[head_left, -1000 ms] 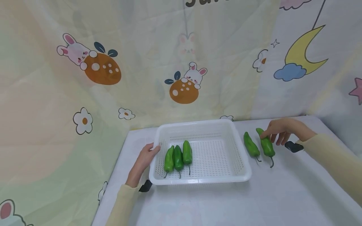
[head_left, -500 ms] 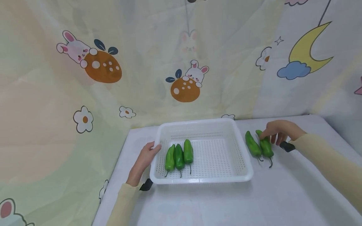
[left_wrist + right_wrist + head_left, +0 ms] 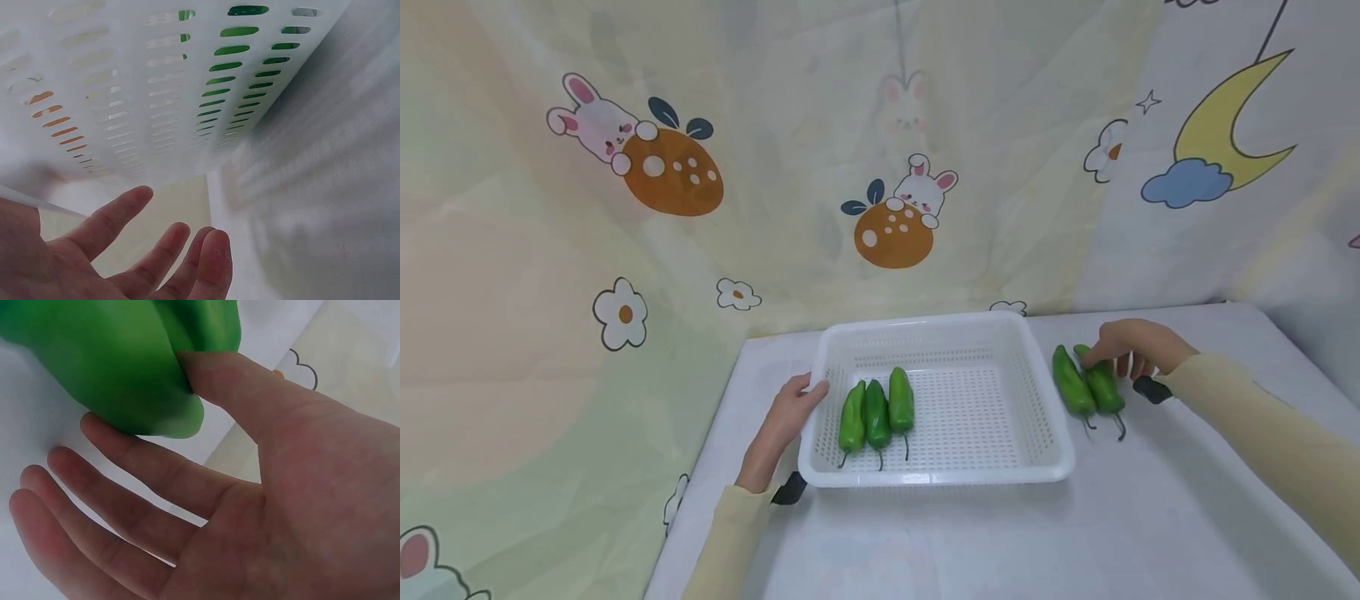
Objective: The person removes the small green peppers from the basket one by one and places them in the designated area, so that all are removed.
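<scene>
From my remote post I see the person's left hand at the left edge of the white basket, thumb over the rim, remaining fingers loose below it; I take this as a steadying hold. Right hand: thumb and forefinger pinch the outer pepper by its far, tapered end, which I judge the easiest part to catch; the other fingers are spread. That pepper lies on the white table, right of the basket. The inner pepper lies between it and the basket wall; whether the two touch, I cannot tell. Inside, three peppers lie side by side at the left end, stems towards the person; the matching direction looks deliberate to me.
</scene>
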Tool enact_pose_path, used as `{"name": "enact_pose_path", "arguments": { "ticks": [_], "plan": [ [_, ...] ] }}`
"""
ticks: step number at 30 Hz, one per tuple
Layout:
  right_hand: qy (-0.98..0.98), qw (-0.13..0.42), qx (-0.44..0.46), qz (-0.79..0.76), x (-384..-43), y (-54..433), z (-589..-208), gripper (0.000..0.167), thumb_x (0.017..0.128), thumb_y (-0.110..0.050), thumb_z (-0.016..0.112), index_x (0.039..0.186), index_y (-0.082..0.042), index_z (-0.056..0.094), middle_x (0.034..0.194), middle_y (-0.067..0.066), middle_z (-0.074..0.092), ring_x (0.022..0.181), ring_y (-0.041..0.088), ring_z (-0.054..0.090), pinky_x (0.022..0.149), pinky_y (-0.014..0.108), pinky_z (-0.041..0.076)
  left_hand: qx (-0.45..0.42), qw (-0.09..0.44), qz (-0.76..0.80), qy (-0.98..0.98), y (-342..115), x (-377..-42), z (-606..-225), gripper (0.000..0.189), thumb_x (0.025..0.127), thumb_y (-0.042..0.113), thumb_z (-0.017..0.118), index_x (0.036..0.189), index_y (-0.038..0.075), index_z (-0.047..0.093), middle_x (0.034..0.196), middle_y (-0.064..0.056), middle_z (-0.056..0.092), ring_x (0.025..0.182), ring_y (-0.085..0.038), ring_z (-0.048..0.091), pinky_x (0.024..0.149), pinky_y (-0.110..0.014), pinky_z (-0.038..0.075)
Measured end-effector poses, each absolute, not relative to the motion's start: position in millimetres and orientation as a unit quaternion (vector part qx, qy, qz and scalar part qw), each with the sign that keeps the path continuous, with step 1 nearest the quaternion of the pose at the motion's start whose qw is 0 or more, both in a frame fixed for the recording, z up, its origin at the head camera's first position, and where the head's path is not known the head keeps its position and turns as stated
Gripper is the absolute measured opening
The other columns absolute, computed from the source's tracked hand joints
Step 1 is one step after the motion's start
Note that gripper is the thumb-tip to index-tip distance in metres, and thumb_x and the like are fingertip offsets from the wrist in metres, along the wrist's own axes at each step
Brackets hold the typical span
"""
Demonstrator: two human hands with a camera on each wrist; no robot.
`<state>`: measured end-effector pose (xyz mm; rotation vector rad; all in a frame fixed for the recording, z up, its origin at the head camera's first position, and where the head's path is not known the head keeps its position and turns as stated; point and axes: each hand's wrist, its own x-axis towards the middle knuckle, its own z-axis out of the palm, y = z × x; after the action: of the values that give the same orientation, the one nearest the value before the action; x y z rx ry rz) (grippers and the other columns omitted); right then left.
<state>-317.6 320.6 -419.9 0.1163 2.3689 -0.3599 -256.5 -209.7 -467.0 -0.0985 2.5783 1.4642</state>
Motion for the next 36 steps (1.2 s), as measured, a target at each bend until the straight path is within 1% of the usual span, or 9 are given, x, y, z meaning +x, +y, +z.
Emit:
{"name": "enact_pose_path", "arguments": {
  "ticks": [4,19,24,36],
  "plan": [
    [0.920,0.366,0.047,-0.133,-316,319,-419,0.058,0.092,-0.042,0.059,0.113,0.012,0.053,0.098,0.025,0.066,0.085,0.035,0.068,0.073,0.042,0.061,-0.038,0.090,0.491,0.866,-208,-257,-467,0.053,0.102,0.045,0.052,0.144,0.013,0.052,0.134,-0.018,0.051,0.099,-0.027,0.071,0.071,-0.034,0.064],
    [0.918,0.368,0.051,-0.140,-314,323,-425,0.062,0.091,-0.046,0.063,0.115,0.011,0.056,0.101,0.026,0.066,0.088,0.037,0.068,0.072,0.042,0.062,-0.029,0.088,0.486,0.869,-209,-258,-465,0.055,0.103,0.043,0.052,0.145,0.009,0.050,0.133,-0.021,0.053,0.096,-0.025,0.072,0.072,-0.036,0.064],
    [0.919,0.363,0.050,-0.143,-313,322,-423,0.064,0.090,-0.047,0.065,0.115,0.011,0.056,0.102,0.027,0.064,0.087,0.037,0.068,0.072,0.042,0.062,-0.030,0.090,0.490,0.867,-209,-258,-466,0.054,0.103,0.044,0.051,0.146,0.011,0.050,0.133,-0.020,0.056,0.095,-0.023,0.073,0.073,-0.036,0.064],
    [0.925,0.354,0.048,-0.130,-306,321,-410,0.079,0.088,-0.058,0.066,0.121,0.014,0.054,0.105,0.028,0.064,0.088,0.037,0.068,0.072,0.042,0.062,-0.023,0.089,0.496,0.864,-209,-255,-464,0.052,0.103,0.043,0.051,0.145,0.012,0.051,0.126,-0.020,0.064,0.092,-0.023,0.074,0.072,-0.036,0.064]
  ]
}}
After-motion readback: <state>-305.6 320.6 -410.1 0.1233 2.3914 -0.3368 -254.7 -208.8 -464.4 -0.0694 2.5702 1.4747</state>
